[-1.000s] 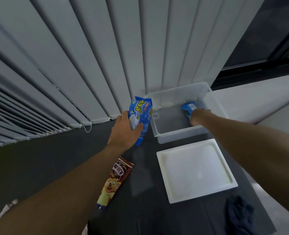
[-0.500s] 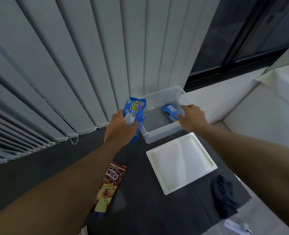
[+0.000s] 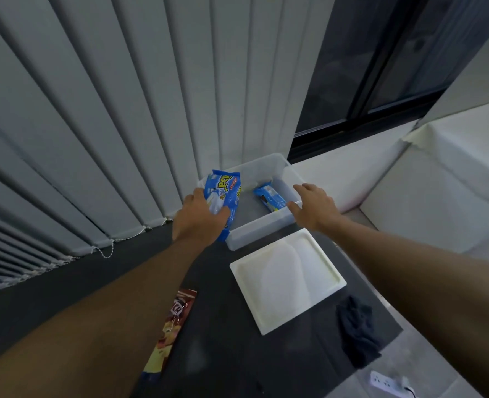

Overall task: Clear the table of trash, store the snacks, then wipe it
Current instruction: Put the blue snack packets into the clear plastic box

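1. Your left hand [image 3: 200, 222] grips the bag [image 3: 223, 193], fingers curled round it, over the bin's [image 3: 254, 234] left rim.
2. Your right hand [image 3: 315, 208], fingers spread, is at its right rim; a pack [image 3: 269, 198] lies inside.

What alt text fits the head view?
The left hand holds a blue snack bag over the left rim of a clear bin holding a blue cookie pack; the open right hand is at its right side. A white lid lies nearby.
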Motion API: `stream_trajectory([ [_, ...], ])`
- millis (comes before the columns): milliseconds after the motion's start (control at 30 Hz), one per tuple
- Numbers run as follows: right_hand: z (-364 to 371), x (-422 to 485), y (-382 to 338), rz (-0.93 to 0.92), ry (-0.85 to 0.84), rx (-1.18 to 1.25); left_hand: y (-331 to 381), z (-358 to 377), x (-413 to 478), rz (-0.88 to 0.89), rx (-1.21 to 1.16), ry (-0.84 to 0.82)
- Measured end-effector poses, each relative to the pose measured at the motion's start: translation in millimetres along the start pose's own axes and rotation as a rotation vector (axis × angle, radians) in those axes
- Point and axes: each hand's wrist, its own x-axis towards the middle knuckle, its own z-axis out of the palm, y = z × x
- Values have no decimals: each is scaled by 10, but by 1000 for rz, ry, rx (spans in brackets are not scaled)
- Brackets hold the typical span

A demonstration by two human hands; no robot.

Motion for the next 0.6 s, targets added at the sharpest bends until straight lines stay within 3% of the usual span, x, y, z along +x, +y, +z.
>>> stream_trajectory([
  [300,96,514,301,-43,-58,53,434,304,291,-83,114,-18],
  [600,225,809,395,-186,-99,76,637,748,648,-242,205,-151],
])
